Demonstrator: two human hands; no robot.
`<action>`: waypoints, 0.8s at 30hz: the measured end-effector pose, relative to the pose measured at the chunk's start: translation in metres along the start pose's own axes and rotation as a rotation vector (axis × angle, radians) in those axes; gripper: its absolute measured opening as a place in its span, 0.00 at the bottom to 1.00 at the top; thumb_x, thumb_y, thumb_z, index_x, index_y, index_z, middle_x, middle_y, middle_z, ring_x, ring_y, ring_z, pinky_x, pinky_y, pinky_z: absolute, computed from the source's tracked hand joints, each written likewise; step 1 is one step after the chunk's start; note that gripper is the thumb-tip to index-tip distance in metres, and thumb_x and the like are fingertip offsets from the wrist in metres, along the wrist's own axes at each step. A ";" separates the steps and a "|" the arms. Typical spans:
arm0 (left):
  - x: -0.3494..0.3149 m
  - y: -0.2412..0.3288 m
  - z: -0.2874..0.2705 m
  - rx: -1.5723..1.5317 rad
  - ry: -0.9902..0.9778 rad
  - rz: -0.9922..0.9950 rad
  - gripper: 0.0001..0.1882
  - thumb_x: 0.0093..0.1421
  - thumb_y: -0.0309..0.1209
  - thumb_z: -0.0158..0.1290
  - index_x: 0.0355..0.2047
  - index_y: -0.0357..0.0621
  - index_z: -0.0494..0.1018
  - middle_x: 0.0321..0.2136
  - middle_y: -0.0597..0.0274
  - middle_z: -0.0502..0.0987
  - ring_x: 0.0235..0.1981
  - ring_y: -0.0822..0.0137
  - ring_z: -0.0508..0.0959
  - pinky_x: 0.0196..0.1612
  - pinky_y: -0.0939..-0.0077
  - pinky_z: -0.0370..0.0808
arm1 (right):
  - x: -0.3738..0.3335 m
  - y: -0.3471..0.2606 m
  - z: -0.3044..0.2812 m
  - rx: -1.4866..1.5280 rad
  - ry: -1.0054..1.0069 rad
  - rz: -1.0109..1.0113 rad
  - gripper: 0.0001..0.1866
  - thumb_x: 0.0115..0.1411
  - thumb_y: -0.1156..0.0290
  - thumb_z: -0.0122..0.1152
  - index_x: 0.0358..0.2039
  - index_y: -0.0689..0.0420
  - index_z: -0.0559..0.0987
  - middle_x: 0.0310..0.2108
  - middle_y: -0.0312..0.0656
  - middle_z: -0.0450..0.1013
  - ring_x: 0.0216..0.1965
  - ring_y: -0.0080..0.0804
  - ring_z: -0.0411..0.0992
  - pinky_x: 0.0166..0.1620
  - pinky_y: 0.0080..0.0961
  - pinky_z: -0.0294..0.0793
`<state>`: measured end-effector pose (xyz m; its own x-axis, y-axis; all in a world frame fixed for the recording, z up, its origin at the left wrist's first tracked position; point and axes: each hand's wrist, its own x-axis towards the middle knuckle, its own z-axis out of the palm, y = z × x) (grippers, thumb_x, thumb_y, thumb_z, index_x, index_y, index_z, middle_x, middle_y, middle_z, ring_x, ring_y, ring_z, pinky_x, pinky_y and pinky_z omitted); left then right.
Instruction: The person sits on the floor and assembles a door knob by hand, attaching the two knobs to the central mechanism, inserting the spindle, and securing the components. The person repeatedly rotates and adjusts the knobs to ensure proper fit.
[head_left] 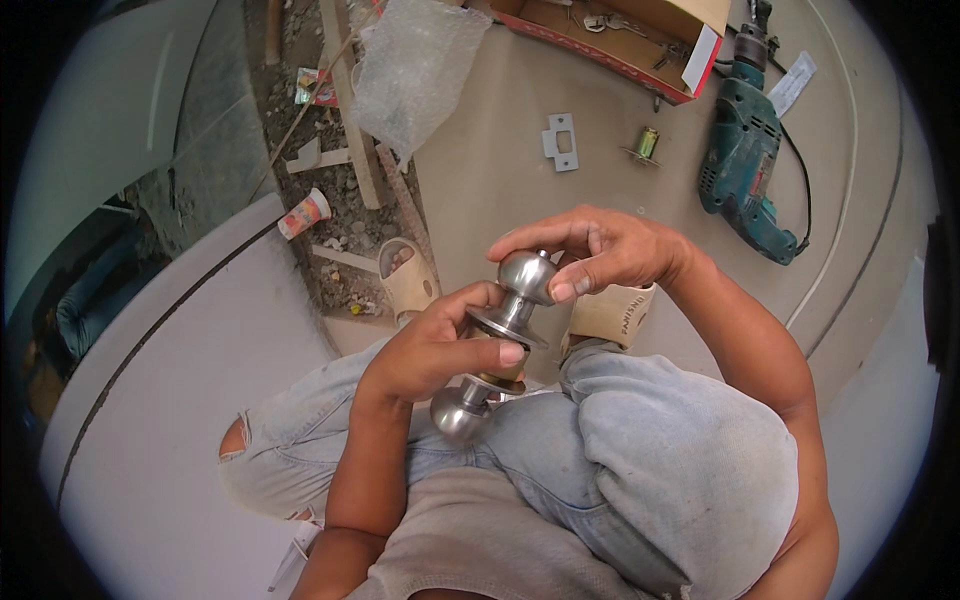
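Between the fingers (490,354), steel doorknob (512,316)

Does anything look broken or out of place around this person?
Two things. A patterned cup lies tipped on its side at the edge of the rubble, perhaps litter, and the jeans have a frayed hole in the left leg. The held doorknob set shows no obvious damage.

The left hand (425,350) hid part of the knob set (512,318) at its middle, its own fingers mostly lost behind the metal. The upper edge cut off the box (600,60), the bubble wrap (415,75) and the drill (743,145) at its tip, and some bits (672,54) in the box were too small to identify. Jeans (680,450) hid the back of the right sandal (612,314), and a bluish shape (90,310) at far left was too dim to tell.
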<state>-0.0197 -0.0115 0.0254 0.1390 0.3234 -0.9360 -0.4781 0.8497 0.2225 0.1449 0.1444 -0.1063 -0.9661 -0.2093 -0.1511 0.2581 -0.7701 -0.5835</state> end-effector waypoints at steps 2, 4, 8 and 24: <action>0.001 -0.002 -0.001 0.010 0.006 0.004 0.29 0.50 0.29 0.66 0.51 0.32 0.69 0.36 0.54 0.78 0.34 0.60 0.84 0.41 0.65 0.84 | 0.000 -0.002 0.000 -0.018 0.008 0.036 0.37 0.55 0.56 0.73 0.63 0.57 0.73 0.54 0.44 0.76 0.57 0.35 0.71 0.61 0.29 0.67; 0.002 -0.003 -0.001 0.018 0.013 0.008 0.28 0.51 0.29 0.66 0.51 0.34 0.69 0.37 0.55 0.77 0.34 0.61 0.84 0.41 0.66 0.84 | 0.000 -0.005 0.001 -0.027 0.013 0.059 0.37 0.55 0.55 0.73 0.63 0.57 0.73 0.54 0.44 0.76 0.57 0.35 0.71 0.61 0.29 0.67; -0.001 0.000 0.000 0.000 -0.022 -0.002 0.28 0.54 0.32 0.67 0.51 0.34 0.69 0.38 0.57 0.78 0.36 0.66 0.82 0.42 0.72 0.81 | 0.000 -0.008 0.002 -0.037 0.026 0.103 0.37 0.55 0.55 0.73 0.63 0.56 0.74 0.53 0.44 0.76 0.57 0.35 0.72 0.61 0.29 0.67; 0.000 -0.011 -0.004 -0.079 0.001 -0.002 0.32 0.52 0.27 0.67 0.55 0.33 0.67 0.38 0.55 0.79 0.36 0.60 0.84 0.43 0.63 0.84 | 0.000 -0.011 0.007 -0.117 0.018 0.106 0.34 0.58 0.60 0.70 0.63 0.59 0.73 0.51 0.40 0.77 0.52 0.28 0.72 0.57 0.24 0.68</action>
<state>-0.0174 -0.0226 0.0219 0.1394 0.3211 -0.9367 -0.5447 0.8149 0.1983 0.1416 0.1489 -0.0946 -0.9338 -0.2735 -0.2307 0.3570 -0.6686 -0.6523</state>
